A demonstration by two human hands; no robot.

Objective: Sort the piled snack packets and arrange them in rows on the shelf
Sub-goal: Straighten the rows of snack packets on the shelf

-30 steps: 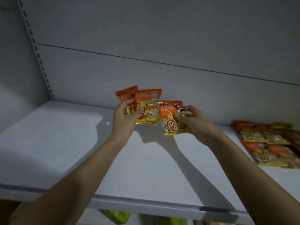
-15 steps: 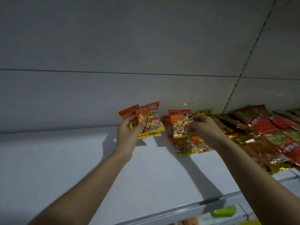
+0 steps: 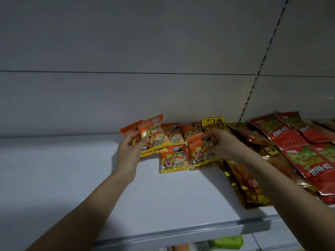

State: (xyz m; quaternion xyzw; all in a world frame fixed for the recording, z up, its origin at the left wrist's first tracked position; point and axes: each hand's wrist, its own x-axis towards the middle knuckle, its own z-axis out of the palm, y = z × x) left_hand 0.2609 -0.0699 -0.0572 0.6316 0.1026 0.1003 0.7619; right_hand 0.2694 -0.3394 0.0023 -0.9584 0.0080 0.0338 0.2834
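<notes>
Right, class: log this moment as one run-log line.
left hand: grips orange snack packets | right hand: setting orange packet into row | white metal shelf: rows part-filled

A shop aisle, seen at a stocker's eye level: a white metal shelf [image 3: 54, 178] of the retail gondola kind, its flat back panel [image 3: 126, 42] split by a slotted upright [image 3: 261, 66] for adjustable brackets. Along the shelf's front edge runs a grey price rail [image 3: 181, 234]. Many identical goods lie side by side: orange packets [image 3: 173, 161] with a cartoon face, gold packets [image 3: 241, 178] and red packets [image 3: 308, 160] with printed branding, several of each sort. Below the rail, more packaged goods [image 3: 228, 241] show on a lower tier. The light is dim and even, indoors.
</notes>
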